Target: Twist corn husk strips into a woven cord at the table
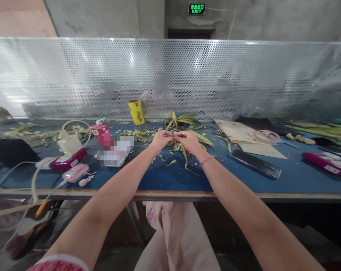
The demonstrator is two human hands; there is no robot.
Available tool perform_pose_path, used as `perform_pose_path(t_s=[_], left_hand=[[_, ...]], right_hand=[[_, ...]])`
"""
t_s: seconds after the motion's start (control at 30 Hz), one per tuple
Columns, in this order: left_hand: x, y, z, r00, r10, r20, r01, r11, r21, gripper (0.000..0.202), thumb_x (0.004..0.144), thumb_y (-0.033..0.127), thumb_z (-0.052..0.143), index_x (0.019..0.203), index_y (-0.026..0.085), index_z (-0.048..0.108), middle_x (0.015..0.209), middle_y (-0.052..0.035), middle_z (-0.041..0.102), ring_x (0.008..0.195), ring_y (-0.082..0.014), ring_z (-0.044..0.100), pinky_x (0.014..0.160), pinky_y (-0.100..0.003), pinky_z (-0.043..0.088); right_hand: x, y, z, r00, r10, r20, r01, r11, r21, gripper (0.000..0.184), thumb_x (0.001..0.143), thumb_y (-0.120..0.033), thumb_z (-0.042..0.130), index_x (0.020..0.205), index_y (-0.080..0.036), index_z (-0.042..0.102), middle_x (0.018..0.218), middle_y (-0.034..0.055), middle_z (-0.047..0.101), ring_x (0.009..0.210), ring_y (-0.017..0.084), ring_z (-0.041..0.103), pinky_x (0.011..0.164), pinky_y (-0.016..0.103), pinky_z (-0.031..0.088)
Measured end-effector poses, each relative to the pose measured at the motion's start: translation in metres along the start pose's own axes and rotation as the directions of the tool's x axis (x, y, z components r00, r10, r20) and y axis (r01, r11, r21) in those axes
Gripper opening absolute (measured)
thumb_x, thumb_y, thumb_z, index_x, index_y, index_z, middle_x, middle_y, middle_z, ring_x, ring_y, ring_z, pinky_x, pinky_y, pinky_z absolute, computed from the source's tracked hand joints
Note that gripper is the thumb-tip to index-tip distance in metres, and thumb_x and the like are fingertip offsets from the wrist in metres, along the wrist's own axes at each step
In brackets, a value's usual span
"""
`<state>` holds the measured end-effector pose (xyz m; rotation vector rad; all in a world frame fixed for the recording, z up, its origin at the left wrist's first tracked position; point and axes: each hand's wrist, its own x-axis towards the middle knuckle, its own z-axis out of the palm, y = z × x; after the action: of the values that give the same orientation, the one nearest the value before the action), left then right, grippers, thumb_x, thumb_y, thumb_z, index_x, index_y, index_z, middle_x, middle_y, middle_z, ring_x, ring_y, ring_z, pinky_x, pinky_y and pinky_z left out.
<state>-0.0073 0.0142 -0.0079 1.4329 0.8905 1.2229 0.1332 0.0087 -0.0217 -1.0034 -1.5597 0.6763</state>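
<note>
Above the middle of the blue table, my left hand (161, 139) and my right hand (188, 140) meet with their fingertips pinched together. Whatever lies between the fingers is hidden and too small to name. Green plant scraps (173, 162) are scattered under and around both hands. Just beyond them sits a bundle of green leaves (187, 117) with a pale stalk. A red and yellow item, partly covered, shows beside my right wrist.
A perforated metal screen (181, 75) stands along the back. To the left are a yellow can (136, 112), a red drink carton (103, 136), a white tray (122, 153) and cables. A black phone (255, 164) and cardboard (265, 150) lie right.
</note>
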Motion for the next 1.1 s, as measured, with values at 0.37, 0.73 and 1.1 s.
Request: perform_pose_path(t_s=[0.37, 0.73, 1.1], left_hand=[[0.009, -0.012, -0.011, 0.961, 0.244, 0.126, -0.274, 0.806, 0.525, 0.012, 0.053, 0.013, 0.07, 0.063, 0.018, 0.064, 0.063, -0.0006, 0.063, 0.062, -0.0117, 0.055, 0.067, -0.025, 0.045], [0.015, -0.036, -0.004, 0.927, 0.297, 0.228, -0.371, 0.642, 0.671, 0.013, 0.057, 0.009, 0.065, 0.049, 0.018, 0.061, 0.051, -0.0005, 0.054, 0.049, -0.0112, 0.045, 0.059, -0.024, 0.041], [0.016, -0.02, -0.017, 0.999, 0.006, -0.049, 0.008, 0.96, 0.278, 0.016, 0.068, 0.027, 0.061, 0.058, 0.014, 0.063, 0.059, -0.003, 0.062, 0.046, -0.0065, 0.042, 0.046, -0.02, 0.032]], right_hand=[[0.005, 0.005, -0.006, 0.974, 0.022, -0.224, 0.014, 0.987, 0.158, 0.019, 0.067, -0.035, 0.06, 0.074, -0.018, 0.059, 0.07, 0.0032, 0.063, 0.064, 0.015, 0.059, 0.067, 0.032, 0.052], [0.011, 0.012, -0.008, 0.948, 0.017, -0.316, 0.051, 0.977, 0.205, 0.02, 0.067, -0.037, 0.058, 0.075, -0.019, 0.055, 0.073, 0.003, 0.062, 0.07, 0.016, 0.061, 0.068, 0.032, 0.051], [0.011, 0.011, -0.009, 0.947, 0.067, -0.313, 0.022, 0.962, 0.27, 0.017, 0.063, -0.033, 0.061, 0.071, -0.019, 0.055, 0.069, 0.0023, 0.061, 0.066, 0.015, 0.059, 0.067, 0.032, 0.051]])
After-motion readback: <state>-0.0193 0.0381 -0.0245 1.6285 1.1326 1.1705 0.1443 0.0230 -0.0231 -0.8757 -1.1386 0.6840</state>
